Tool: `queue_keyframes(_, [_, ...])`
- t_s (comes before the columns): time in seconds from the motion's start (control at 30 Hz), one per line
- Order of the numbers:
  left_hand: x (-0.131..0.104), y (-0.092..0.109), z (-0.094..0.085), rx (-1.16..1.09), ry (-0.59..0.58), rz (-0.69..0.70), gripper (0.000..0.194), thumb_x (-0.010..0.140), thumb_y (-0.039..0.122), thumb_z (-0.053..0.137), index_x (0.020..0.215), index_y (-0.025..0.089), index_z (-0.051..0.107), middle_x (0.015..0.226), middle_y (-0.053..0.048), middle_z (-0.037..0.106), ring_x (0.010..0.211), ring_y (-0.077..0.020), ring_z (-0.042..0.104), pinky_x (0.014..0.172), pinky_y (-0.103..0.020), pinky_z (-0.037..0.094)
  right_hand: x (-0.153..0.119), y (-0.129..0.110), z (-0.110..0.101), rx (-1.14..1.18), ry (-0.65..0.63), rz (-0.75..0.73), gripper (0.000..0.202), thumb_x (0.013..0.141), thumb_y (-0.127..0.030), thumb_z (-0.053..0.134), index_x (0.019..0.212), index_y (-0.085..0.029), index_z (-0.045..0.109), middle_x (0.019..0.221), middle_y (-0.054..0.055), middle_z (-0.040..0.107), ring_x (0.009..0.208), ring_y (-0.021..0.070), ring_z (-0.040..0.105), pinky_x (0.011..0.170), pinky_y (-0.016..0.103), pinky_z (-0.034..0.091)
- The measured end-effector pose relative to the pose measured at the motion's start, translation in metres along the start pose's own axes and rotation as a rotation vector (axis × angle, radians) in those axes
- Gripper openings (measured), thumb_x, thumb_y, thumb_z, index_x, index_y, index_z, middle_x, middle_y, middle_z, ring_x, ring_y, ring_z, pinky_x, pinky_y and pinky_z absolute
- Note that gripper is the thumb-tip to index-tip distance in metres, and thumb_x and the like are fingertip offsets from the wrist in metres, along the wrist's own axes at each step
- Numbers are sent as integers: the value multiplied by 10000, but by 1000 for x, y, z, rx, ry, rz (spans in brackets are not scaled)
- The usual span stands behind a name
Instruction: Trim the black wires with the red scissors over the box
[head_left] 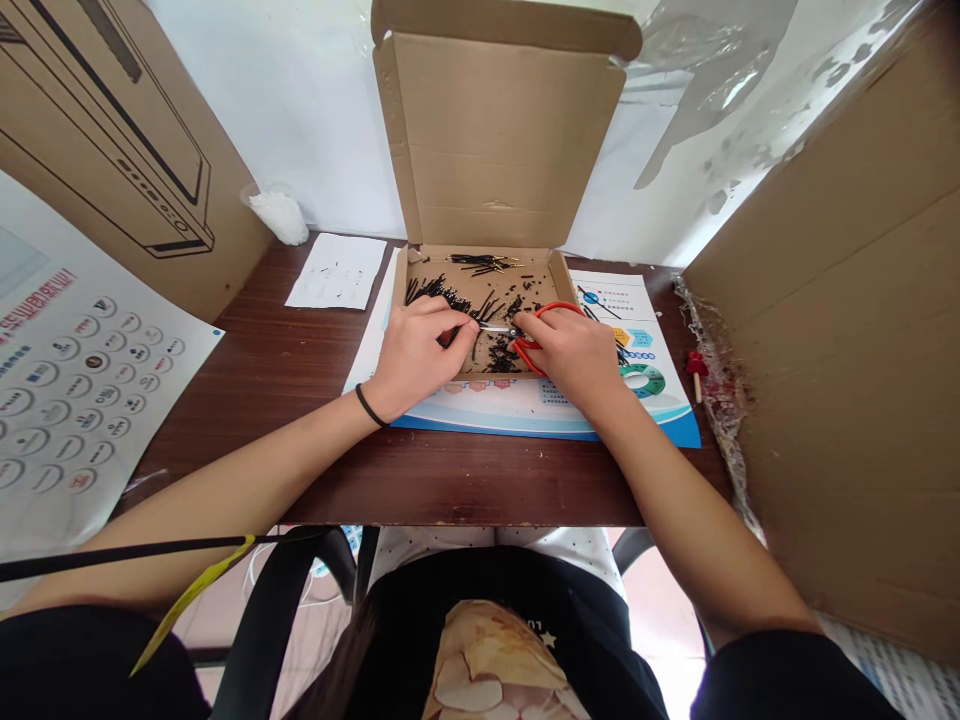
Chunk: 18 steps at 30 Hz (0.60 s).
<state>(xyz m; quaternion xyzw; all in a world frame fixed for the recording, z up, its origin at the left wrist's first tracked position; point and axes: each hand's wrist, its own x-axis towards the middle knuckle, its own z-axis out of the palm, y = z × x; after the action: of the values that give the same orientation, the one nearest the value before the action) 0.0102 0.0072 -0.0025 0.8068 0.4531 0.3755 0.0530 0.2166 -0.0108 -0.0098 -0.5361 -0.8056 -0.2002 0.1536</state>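
Black shirt fabric (pixel 525 580) with a pale print lies nearest, and beyond it runs a dark brown tabletop (pixel 495 480). Over a printed sheet (pixel 495 425) stands an open cardboard box (pixel 510 130), its lid raised at the far side. Inside, slim black strands (pixel 439 290) heap loosely at the left, a smaller bundle (pixel 484 264) with gold-coloured tips rests at the far side, and short dark bits (pixel 502 355) gather at the near right.

The left hand (pixel 424 340) closes thumb and forefinger over what looks like one black strand, though its end is too small to make out. The right hand (pixel 577 350) grips red-handled scissors (pixel 514 334) by the loops, above the box, blades pointing left towards the left fingertips.

Each strand should be almost weightless, fairly stiff yet bendable, and smooth enough to roll in a pinch; a hold close to the end being worked would steady it best. The scissors look light and rigid, safest held by the loops.
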Motion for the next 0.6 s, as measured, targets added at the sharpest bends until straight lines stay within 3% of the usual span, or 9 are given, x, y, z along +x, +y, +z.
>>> queue_keyframes(0.6, [-1,-3,0,-135,1,-1,275,894,311,547,737,171,724,642,-26,586,639,-154,526,596,-305,393,-1,1,-1,-58,60,-24,241,938,-208,470,909,-223,709,716,28,695,664,150,540,563,309,185])
